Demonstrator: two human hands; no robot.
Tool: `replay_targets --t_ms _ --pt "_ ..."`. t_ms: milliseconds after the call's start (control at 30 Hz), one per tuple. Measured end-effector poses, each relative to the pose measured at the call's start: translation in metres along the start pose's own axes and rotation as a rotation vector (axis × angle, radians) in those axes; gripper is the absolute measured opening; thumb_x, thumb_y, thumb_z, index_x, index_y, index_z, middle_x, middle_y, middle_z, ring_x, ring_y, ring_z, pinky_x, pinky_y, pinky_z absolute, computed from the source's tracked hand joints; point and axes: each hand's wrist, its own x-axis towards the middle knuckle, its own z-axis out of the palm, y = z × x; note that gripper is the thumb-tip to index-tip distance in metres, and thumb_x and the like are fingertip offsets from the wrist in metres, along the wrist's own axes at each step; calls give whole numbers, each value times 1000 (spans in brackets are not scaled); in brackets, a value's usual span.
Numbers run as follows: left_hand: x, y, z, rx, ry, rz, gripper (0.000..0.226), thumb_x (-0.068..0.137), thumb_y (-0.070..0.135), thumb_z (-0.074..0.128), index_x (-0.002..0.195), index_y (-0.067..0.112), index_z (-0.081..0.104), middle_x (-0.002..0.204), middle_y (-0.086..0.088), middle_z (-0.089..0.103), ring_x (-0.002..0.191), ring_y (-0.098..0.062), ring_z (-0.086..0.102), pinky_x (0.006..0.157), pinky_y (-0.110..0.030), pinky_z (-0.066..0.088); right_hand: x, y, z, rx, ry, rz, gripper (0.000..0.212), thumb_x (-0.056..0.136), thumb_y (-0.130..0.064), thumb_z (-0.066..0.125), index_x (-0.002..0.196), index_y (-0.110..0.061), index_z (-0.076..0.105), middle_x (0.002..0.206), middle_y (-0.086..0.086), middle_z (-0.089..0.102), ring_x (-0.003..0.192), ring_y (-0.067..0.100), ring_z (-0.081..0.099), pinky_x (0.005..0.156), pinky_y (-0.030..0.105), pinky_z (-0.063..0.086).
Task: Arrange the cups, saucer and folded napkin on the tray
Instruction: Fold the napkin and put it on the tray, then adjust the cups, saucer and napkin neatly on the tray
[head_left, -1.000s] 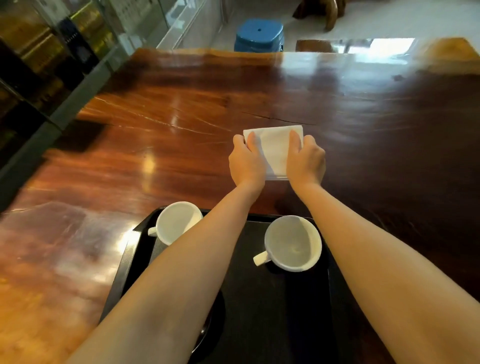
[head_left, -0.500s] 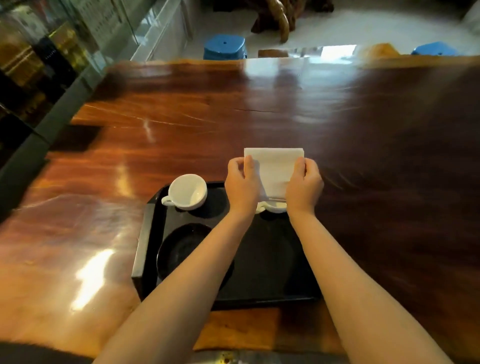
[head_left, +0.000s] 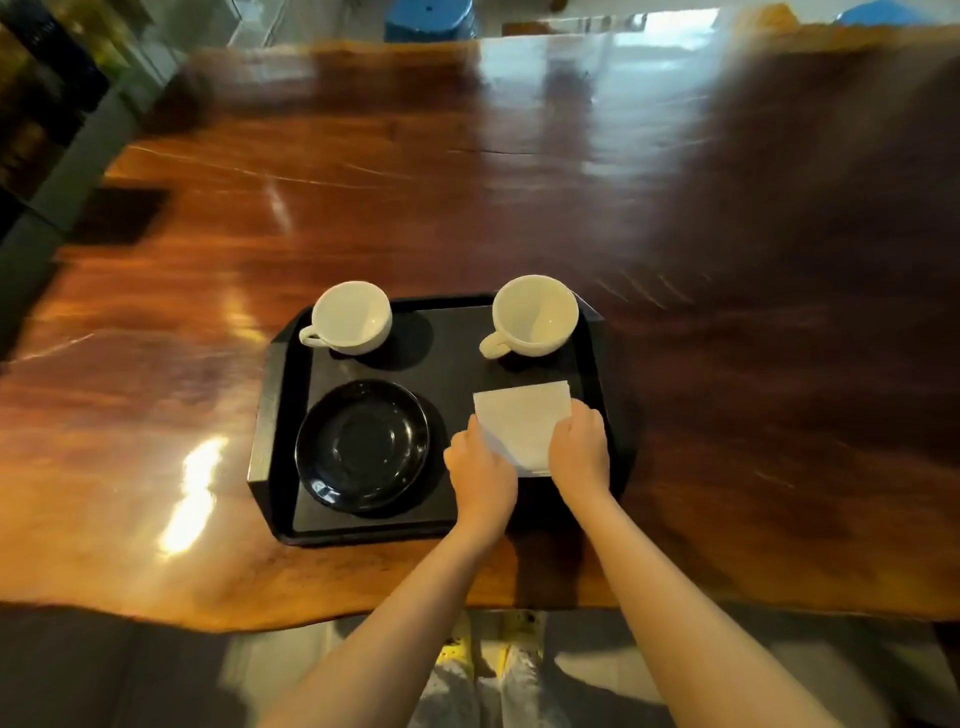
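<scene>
- A black rectangular tray (head_left: 275, 415) with cut corners and a low raised rim sits on the near part of a wooden table (head_left: 467, 208).
- The folded napkin (head_left: 522, 421), a white square of soft paper, lies in the near right part of the tray, its far edge flat on the tray floor.
- My left hand (head_left: 480, 475) pinches the napkin's near left edge, fingers curled onto it.
- My right hand (head_left: 579, 449) grips the napkin's right edge in the same way, fingers closed over the paper.
- Whether the near edge of the napkin is lifted or resting, I cannot tell; my hands cover it.
- The saucer (head_left: 362, 444), round, black and glossy with a shallow well, sits empty in the near left part of the tray, just beside my left hand.
- The left cup (head_left: 352, 317), white glazed ceramic, stands upright and empty in the far left corner, handle pointing left.
- The right cup (head_left: 535, 316), also white and empty, stands upright in the far right corner, handle pointing near left, just beyond the napkin.
- The two cups are well apart, with bare tray floor between them.
- The table is a thick slab of polished reddish-brown wood with an uneven natural edge; bright patches of light glare on its left side.
- Both my bare forearms reach over the near table edge to the tray.
- A blue stool (head_left: 428, 18) stands beyond the far edge of the table.
- Below the near edge I see a grey floor and my feet, blurred.
</scene>
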Motion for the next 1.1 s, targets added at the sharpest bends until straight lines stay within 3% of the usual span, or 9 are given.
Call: replay_targets --t_ms 67,167,267,567,667,767,900,1000,1100 --pt "0 -5 2 45 4 5 36 93 9 39 129 14 42 123 -11 44 101 -16 35 81 -27 33 -5 -1 2 -87 -36 12 31 97 -17 28 118 -11 50 106 3 51 81 14 49 61 26 38" --pt "-2 -10 5 108 35 6 43 93 7 44 136 10 37 128 -10 39 108 -18 40 83 -22 34 -14 2 1 -318 22 -89 40 95 -16 40 135 -11 39 123 9 48 107 22 46 82 32 47" --pt "-4 -14 8 148 62 1 55 94 13 48 144 14 27 133 -6 37 114 -15 39 85 -19 33 -19 8 1 -382 61 -150 52 94 -24 47 141 -11 30 131 9 45 113 22 45 90 33 46" --pt "-6 -19 10 169 100 33 58 94 16 49 146 15 24 140 -3 37 120 -14 35 90 -19 29 -26 24 4 -403 26 -210 62 93 -31 48 144 -8 20 127 8 42 109 19 47 84 28 49" --pt "-4 -14 6 194 114 78 59 92 16 52 145 15 26 139 -4 38 121 -15 35 91 -19 28 -22 20 -3 -403 16 -230 57 92 -32 48 141 -11 27 127 7 43 109 18 48 81 27 48" --pt "17 9 -1 175 145 156 68 88 14 58 146 15 23 144 -4 35 131 -16 29 98 -20 23 -3 3 -18 -316 18 -228 56 91 -26 50 140 -11 29 131 9 42 113 22 49 81 30 47" --pt "71 48 -15 112 48 155 78 83 7 62 148 15 19 151 -8 32 142 -24 22 112 -36 27 53 -35 -40 106 -140 -310 67 84 -5 55 143 -13 25 144 7 36 130 23 39 100 33 42" --pt "100 63 -22 43 -74 162 76 83 6 65 147 17 25 143 -8 47 133 -23 40 106 -38 37 86 -53 -48 222 -275 -339 81 75 2 63 144 -13 23 140 4 38 133 21 33 96 21 34" --pt "113 67 -29 -1 -99 238 57 84 13 67 136 22 46 127 -1 62 119 -19 54 91 -27 42 96 -53 -45 257 -343 -391 82 70 1 70 139 -14 28 131 5 40 117 11 37 84 11 36"
